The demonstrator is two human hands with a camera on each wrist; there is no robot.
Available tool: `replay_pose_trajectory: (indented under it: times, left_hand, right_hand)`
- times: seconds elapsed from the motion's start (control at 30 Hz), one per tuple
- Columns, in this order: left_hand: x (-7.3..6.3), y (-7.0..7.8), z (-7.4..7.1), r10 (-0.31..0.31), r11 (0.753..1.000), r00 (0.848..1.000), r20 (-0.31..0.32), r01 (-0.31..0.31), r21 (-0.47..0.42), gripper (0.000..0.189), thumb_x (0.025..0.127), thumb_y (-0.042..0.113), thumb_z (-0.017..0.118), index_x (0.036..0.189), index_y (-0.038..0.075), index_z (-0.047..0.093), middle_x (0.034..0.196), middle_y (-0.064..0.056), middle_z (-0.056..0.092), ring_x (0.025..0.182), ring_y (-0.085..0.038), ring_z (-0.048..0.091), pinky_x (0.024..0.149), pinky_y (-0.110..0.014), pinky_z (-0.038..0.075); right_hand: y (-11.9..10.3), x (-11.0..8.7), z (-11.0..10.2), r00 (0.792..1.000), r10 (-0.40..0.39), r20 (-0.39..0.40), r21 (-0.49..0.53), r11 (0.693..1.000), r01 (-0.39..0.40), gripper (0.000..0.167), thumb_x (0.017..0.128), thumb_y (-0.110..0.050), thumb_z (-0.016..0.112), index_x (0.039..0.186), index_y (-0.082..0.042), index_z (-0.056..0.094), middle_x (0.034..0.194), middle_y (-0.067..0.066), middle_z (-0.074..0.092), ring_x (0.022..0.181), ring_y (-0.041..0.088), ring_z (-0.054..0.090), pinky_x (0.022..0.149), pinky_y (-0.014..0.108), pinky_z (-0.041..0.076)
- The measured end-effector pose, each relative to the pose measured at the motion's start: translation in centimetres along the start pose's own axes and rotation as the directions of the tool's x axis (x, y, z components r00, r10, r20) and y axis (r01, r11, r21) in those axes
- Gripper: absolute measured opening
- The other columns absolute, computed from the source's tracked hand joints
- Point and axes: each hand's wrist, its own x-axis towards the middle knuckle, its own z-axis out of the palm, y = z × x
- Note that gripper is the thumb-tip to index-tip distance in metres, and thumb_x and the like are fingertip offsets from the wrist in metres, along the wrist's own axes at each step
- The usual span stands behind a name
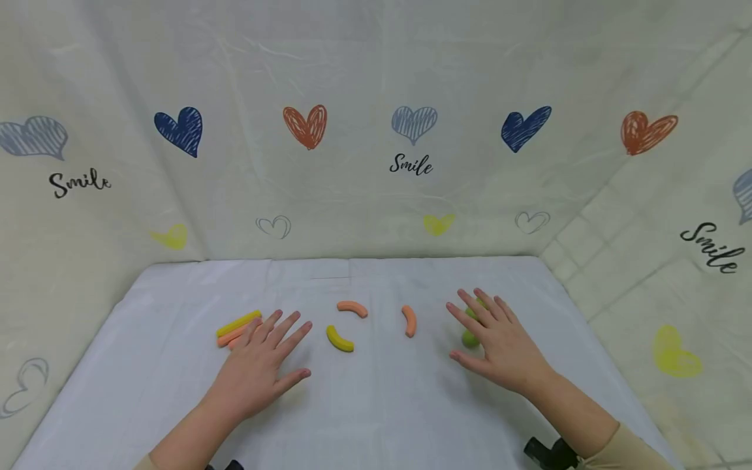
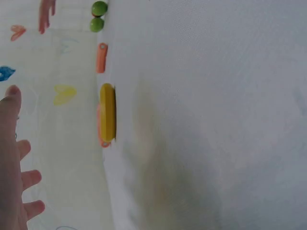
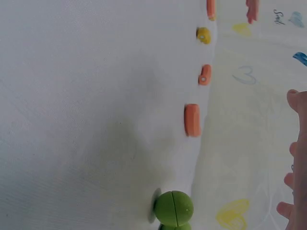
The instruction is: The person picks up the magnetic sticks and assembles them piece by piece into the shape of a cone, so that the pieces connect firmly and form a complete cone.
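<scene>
My left hand (image 1: 258, 372) hovers over the left side of the white table with its fingers spread, holding nothing. Just beyond it lie a yellow stick (image 1: 239, 322) and orange sticks (image 1: 230, 337), partly covered by the fingers. On the right, my right hand (image 1: 502, 346) is likewise spread and holds nothing. Its fingers partly hide green balls (image 1: 469, 339), which the right wrist view shows as a round green ball (image 3: 173, 209) with a seam. Between the hands rest a yellow curved piece (image 1: 339, 339), an orange curved piece (image 1: 352, 308) and another orange curved piece (image 1: 409, 321).
A white cloth covers the table (image 1: 376, 405). Behind it hangs a pale curtain (image 1: 352, 65) printed with hearts and the word Smile, which continues along both sides. A black device (image 1: 552, 453) sits by the right wrist.
</scene>
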Motion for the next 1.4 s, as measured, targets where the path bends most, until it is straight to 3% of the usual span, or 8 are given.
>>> replay_pose_trajectory:
  times: [0.2,0.33,0.5,0.63,0.8,0.97,1.23,1.4]
  left_hand:
    - [0.4,0.4,0.3,-0.032,0.998,0.999,0.019,0.033,-0.048,0.077,0.090,0.067,0.055,0.155,0.031,0.034,0.159,0.001,0.031,0.144,-0.032,0.029,0.114,-0.057,0.017]
    - [1.0,0.8,0.6,-0.069,0.992,0.997,0.019,0.070,-0.101,0.075,0.091,0.062,0.059,0.154,0.027,0.037,0.155,-0.001,0.039,0.137,-0.030,0.039,0.110,-0.056,0.029]
    - [2.0,1.7,1.2,-0.132,0.961,0.991,0.037,0.137,-0.239,0.068,0.092,0.055,0.063,0.150,0.023,0.045,0.143,-0.004,0.052,0.126,-0.028,0.052,0.104,-0.050,0.041]
    - [2.9,2.7,1.6,-0.219,0.913,0.971,0.100,0.240,-0.330,0.062,0.093,0.052,0.063,0.148,0.027,0.047,0.140,-0.002,0.054,0.124,-0.026,0.054,0.100,-0.047,0.045]
    - [4.2,3.7,1.9,-0.313,0.851,0.932,0.184,0.361,-0.382,0.057,0.093,0.047,0.066,0.145,0.029,0.050,0.137,-0.001,0.056,0.121,-0.024,0.056,0.095,-0.047,0.048]
    - [5.4,3.9,2.3,-0.380,0.793,0.894,0.237,0.447,-0.413,0.051,0.093,0.042,0.068,0.141,0.029,0.055,0.122,-0.001,0.062,0.102,-0.018,0.063,0.081,-0.041,0.053]
    - [7.0,3.8,3.4,-0.391,0.764,0.864,0.316,0.497,-0.413,0.047,0.092,0.044,0.068,0.135,0.028,0.061,0.100,0.001,0.061,0.076,-0.013,0.056,0.064,-0.031,0.048]
    - [7.8,3.9,3.9,-0.372,0.757,0.863,0.341,0.495,-0.427,0.045,0.091,0.043,0.070,0.131,0.025,0.064,0.093,0.002,0.059,0.075,-0.013,0.054,0.063,-0.031,0.045]
  right_hand:
    - [-0.1,-0.2,0.3,1.000,0.011,0.012,0.028,1.000,-0.011,0.077,0.088,-0.060,0.064,0.154,-0.028,0.038,0.159,0.005,0.032,0.144,0.037,0.027,0.109,0.061,0.025]
    - [-0.1,-0.2,0.5,1.000,0.012,0.000,0.028,1.000,-0.012,0.075,0.087,-0.058,0.066,0.151,-0.027,0.043,0.154,0.007,0.039,0.137,0.038,0.037,0.100,0.061,0.036]
    - [0.0,-0.5,1.0,1.000,0.025,-0.010,0.026,0.999,-0.025,0.070,0.084,-0.055,0.071,0.144,-0.023,0.053,0.139,0.009,0.054,0.123,0.034,0.051,0.089,0.056,0.046]
    - [0.0,-0.7,1.2,0.998,0.062,-0.005,0.036,0.997,-0.062,0.068,0.080,-0.051,0.077,0.138,-0.020,0.060,0.126,0.008,0.061,0.112,0.031,0.056,0.086,0.051,0.048]
    - [0.2,-1.0,1.8,0.991,0.135,0.002,0.049,0.990,-0.134,0.063,0.077,-0.047,0.081,0.130,-0.015,0.066,0.119,0.007,0.065,0.110,0.032,0.059,0.087,0.051,0.050]
    - [0.5,-1.0,2.5,0.979,0.204,0.000,0.045,0.978,-0.204,0.055,0.077,-0.042,0.083,0.124,-0.014,0.070,0.117,0.007,0.067,0.110,0.033,0.060,0.086,0.050,0.051]
    - [0.9,-0.8,2.7,0.945,0.313,0.093,0.007,0.949,-0.315,0.048,0.081,-0.039,0.081,0.119,-0.012,0.072,0.116,0.009,0.067,0.102,0.032,0.061,0.077,0.048,0.052]
    - [1.3,-0.8,2.9,0.925,0.357,0.129,0.001,0.933,-0.360,0.044,0.083,-0.039,0.079,0.117,-0.012,0.073,0.117,0.010,0.066,0.103,0.033,0.060,0.079,0.050,0.052]
